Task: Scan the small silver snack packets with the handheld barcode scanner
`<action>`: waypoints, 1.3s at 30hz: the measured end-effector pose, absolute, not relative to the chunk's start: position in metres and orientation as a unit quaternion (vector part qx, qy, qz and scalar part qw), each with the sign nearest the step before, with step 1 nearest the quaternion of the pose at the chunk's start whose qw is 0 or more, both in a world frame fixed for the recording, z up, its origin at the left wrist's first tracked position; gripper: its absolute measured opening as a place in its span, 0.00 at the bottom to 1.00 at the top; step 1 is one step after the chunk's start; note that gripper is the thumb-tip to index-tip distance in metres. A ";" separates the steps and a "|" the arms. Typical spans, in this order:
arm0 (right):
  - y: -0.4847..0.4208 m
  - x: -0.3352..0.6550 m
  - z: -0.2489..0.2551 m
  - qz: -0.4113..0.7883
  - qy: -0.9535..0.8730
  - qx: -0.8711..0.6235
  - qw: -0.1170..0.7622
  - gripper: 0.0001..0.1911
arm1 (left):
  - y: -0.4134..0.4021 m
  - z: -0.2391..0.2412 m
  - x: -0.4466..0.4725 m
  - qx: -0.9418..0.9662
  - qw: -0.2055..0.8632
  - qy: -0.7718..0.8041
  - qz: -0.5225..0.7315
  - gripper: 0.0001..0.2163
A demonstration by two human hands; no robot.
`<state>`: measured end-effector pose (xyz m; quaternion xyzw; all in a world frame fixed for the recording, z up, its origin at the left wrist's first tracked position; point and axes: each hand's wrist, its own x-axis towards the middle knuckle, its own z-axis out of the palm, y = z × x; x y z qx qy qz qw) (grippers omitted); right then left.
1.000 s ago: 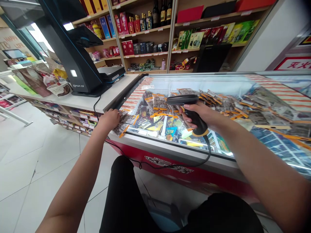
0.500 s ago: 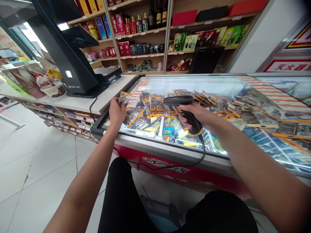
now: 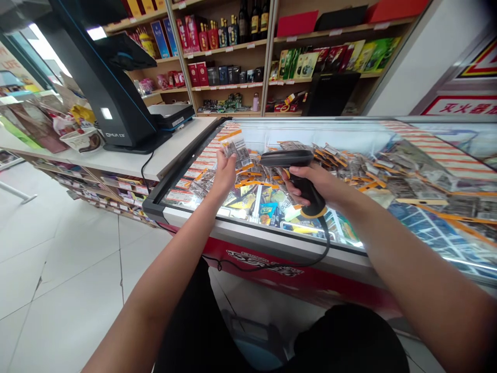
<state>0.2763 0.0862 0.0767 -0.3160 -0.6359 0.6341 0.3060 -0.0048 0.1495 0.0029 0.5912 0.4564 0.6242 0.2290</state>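
A black barcode scanner (image 3: 288,157) with a yellow ring at its base is gripped in my right hand (image 3: 316,181), its head toward the left. My left hand (image 3: 225,173) is closed on the edge of a small clear snack packet (image 3: 237,147) with an orange top strip and a printed label, raised just left of the scanner. Under both hands, many similar packets (image 3: 349,166) lie in loose piles on the glass top of a chest freezer (image 3: 248,232). The scanner's cable hangs over the freezer's front edge.
Left of the freezer is a white counter (image 3: 155,165) with a black checkout scale (image 3: 128,122) and a paper bowl (image 3: 82,141). Shelves (image 3: 229,88) of bottles and boxes stand behind. Below me, a blue-grey stool (image 3: 256,342) shows between my knees.
My left hand has moved right and slightly up, bringing its packet from the freezer's left edge close to the scanner. My right hand with the scanner has hardly moved.
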 end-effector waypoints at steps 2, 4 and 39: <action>0.088 0.276 0.075 0.632 -0.638 -0.324 0.300 0.25 | 0.146 0.004 -0.001 0.579 0.262 0.446 0.631 0.10; 0.089 0.276 0.073 0.630 -0.644 -0.323 0.290 0.25 | 0.143 0.006 -0.002 0.583 0.272 0.436 0.630 0.11; 0.097 0.281 0.074 0.619 -0.574 -0.390 0.369 0.17 | 0.074 0.088 -0.041 0.633 -0.013 0.773 0.036 0.26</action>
